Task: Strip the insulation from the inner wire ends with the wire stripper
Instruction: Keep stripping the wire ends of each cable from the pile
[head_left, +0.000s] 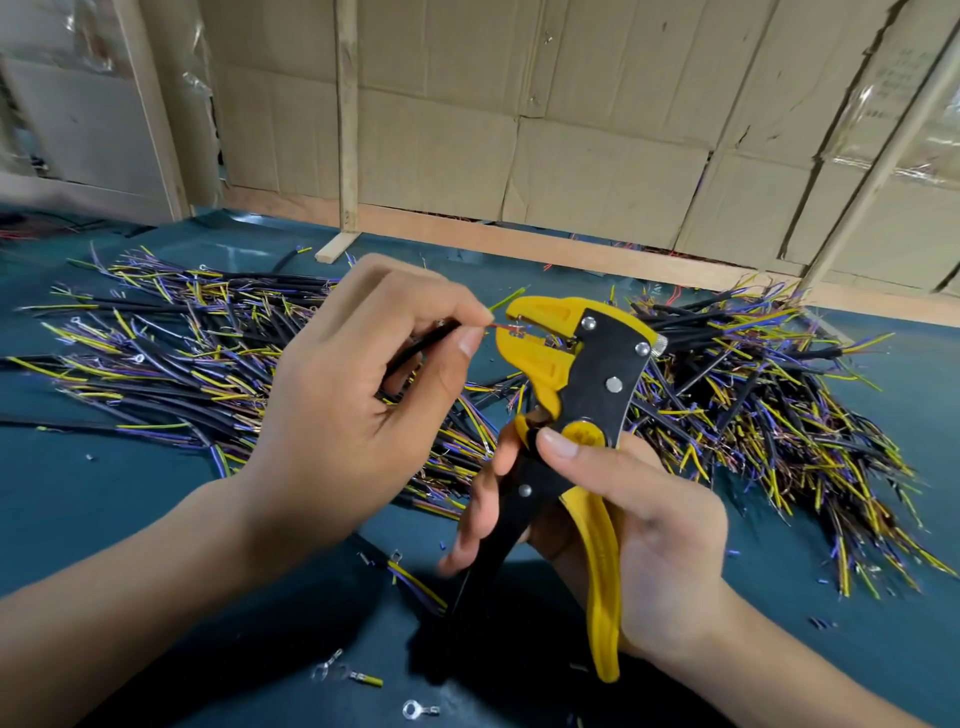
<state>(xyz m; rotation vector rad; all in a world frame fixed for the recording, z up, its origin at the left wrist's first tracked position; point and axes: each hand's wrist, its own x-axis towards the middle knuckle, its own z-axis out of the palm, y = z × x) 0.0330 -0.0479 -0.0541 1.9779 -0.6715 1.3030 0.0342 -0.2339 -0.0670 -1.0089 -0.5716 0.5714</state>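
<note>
Red and thin, an inner wire (500, 326) runs from the left hand's fingertips straight into the open yellow mouth of the wire stripper (571, 374), its tip sitting between the teeth. A second inner wire, yellow-green (509, 301), splays upward just above the stripper's head, clear of it. Both come out of one black cable (426, 338) that passes back through the left hand (358, 384); the thumb and forefinger pinch it close to the stripper, the other fingers curled under. The right hand (623, 525) grips the stripper below its head, thumb pressed by the yellow pivot disc, fingers wrapped round the black handle, the yellow handle lying against the palm; the two handles stand spread apart. Behind the stripper, two heaps of cut cables lie on the blue-green table (130, 509): one heap (182, 353) to its left, another (769, 415) to its right, too many pieces to count. In front of the stripper, near the table's edge, I count three loose ring terminals (415, 709).
</note>
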